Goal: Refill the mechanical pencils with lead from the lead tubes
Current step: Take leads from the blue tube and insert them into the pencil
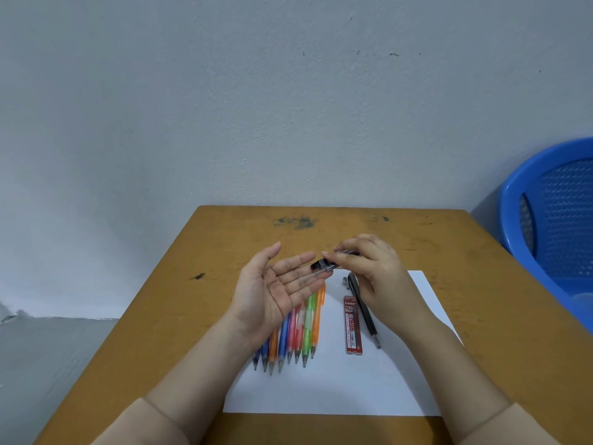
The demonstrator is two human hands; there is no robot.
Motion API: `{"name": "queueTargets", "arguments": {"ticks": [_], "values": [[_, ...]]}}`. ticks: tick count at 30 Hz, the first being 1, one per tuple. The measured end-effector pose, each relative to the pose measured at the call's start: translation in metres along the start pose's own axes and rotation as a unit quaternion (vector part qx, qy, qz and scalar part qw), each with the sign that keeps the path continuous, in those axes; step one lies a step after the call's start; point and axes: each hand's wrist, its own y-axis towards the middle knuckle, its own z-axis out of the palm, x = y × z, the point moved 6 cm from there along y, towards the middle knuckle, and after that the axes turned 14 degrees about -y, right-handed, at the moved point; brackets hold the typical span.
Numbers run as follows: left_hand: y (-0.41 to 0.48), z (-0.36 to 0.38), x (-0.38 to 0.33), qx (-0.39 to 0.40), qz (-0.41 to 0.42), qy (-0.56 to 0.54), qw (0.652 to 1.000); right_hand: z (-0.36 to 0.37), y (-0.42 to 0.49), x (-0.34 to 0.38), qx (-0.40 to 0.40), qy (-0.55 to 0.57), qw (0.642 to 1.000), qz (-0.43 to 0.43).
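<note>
My right hand (372,271) pinches a dark lead tube (325,264), tilted with its open end down over my left hand (279,290). That hand is held palm up with its fingers straight, and thin leads (313,275) lie across the fingers. Several coloured mechanical pencils (295,332) lie side by side on a white sheet (337,380), partly hidden under my left hand. A red lead tube marked 2B (353,326) lies on the sheet to their right. Beside it lies a black mechanical pencil (364,311), with its small grey cap (344,282) near its top end.
The sheet lies on a worn orange-brown table (192,284) that stands against a pale wall. A blue plastic basket (552,220) stands off the table's right edge.
</note>
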Motion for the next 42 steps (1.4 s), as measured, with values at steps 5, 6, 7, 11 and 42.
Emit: {"name": "queueTargets", "arguments": {"ticks": [5, 6, 7, 11, 42], "values": [[0.001, -0.002, -0.001, 0.002, 0.028, 0.025, 0.999, 0.000, -0.001, -0.004, 0.006, 0.030, 0.999, 0.022], [0.001, -0.002, -0.003, -0.003, 0.047, 0.039, 0.998, -0.001, 0.000, -0.005, 0.002, 0.034, 0.999, 0.025], [0.001, -0.002, -0.005, -0.010, 0.075, 0.066, 0.995, -0.003, 0.000, -0.006, -0.004, 0.037, 0.999, 0.029], [-0.005, 0.001, -0.019, -0.029, 0.210, 0.281, 0.936, -0.007, 0.000, -0.012, -0.032, 0.051, 0.997, 0.045], [-0.018, 0.012, -0.038, 0.009, 0.450, 0.572, 0.686, -0.015, 0.001, -0.020, -0.034, 0.070, 0.992, 0.096]]}}
